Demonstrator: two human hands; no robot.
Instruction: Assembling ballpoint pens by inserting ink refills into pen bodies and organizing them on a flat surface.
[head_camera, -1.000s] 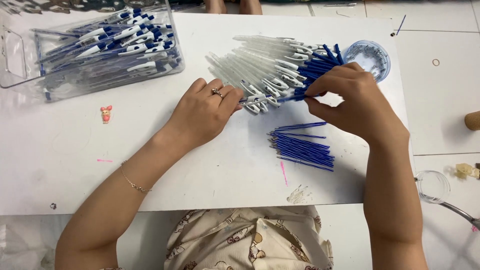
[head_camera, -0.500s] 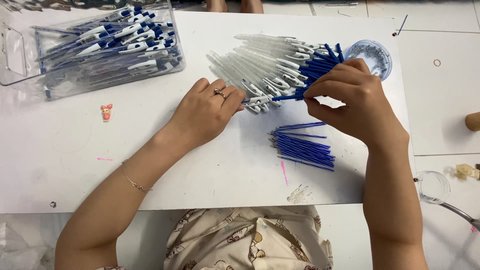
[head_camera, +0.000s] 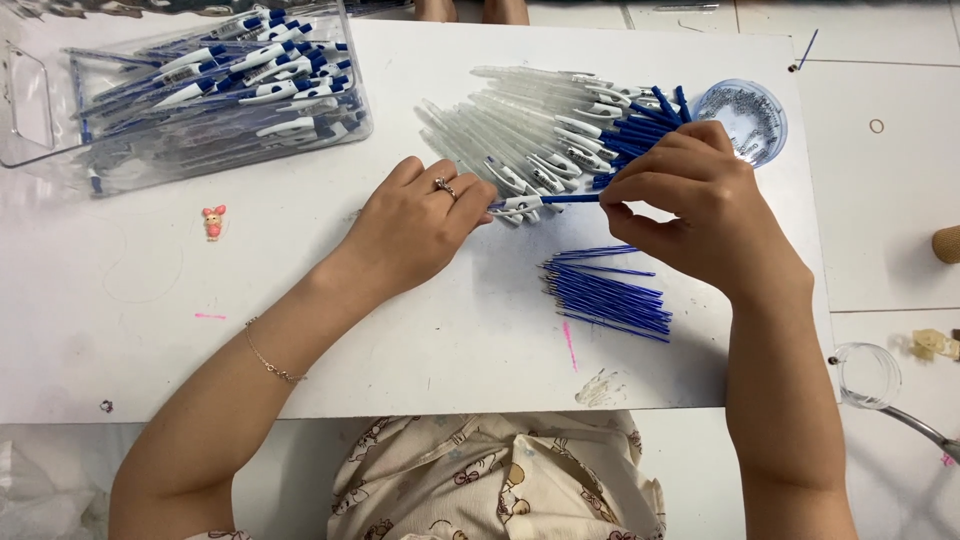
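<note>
my left hand (head_camera: 415, 225) lay palm down on the white table (head_camera: 300, 330), fingers curled, fingertips pinching the clear pen barrel (head_camera: 515, 205) at its near end. my right hand (head_camera: 690, 195) was closed to a pinch, thumb and forefinger on the blue refill (head_camera: 570, 198). the refill ran level between the two hands, long axis left to right, one end at the barrel mouth, the other inside my right fingers. the barrel sat just past my left fingertips; the right hand was the nearer one to the refill's free length. behind both hands: fanned pile of clear barrels (head_camera: 530, 125) with blue ends. below my right hand, apart from it: loose blue refills (head_camera: 605, 290). beyond the right knuckles: round clear dish of small metal parts (head_camera: 740, 115). far off my left hand: clear box of finished pens (head_camera: 200, 90).
</note>
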